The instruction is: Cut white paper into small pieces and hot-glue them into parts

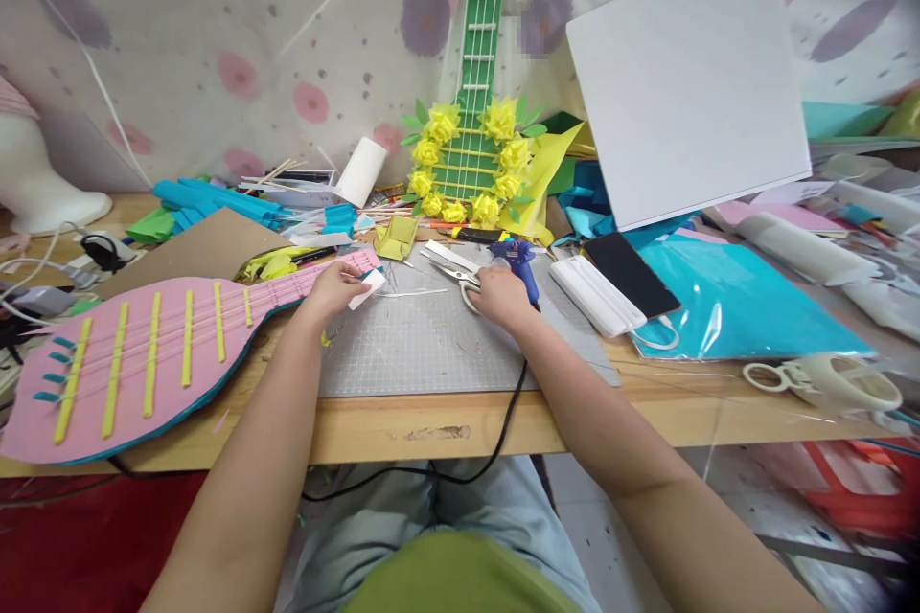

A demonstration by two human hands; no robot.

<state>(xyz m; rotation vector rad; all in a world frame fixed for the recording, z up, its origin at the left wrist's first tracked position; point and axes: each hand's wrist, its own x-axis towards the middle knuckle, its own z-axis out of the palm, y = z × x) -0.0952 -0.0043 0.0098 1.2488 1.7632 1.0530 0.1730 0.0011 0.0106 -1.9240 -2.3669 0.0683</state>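
Note:
My left hand (336, 289) pinches a small white piece (368, 288) above the left part of the grey cutting mat (424, 359). In my right hand (505, 295) are metal scissors (452, 272), their blades pointing left and a little apart. A white strip (451, 256) lies by the blades, and a thin white strip (415, 293) rests on the mat between my hands. Just behind my right hand is a blue glue gun (518, 261). The neck of a pink paper instrument (172, 345) with yellow bars reaches behind my left hand.
A green instrument (475, 144) with yellow flowers stands at the back. Right of the mat lie a white power strip (596, 295), a dark phone (631, 274) and a blue packet (740, 297). A black cable (509, 412) hangs over the table's front edge.

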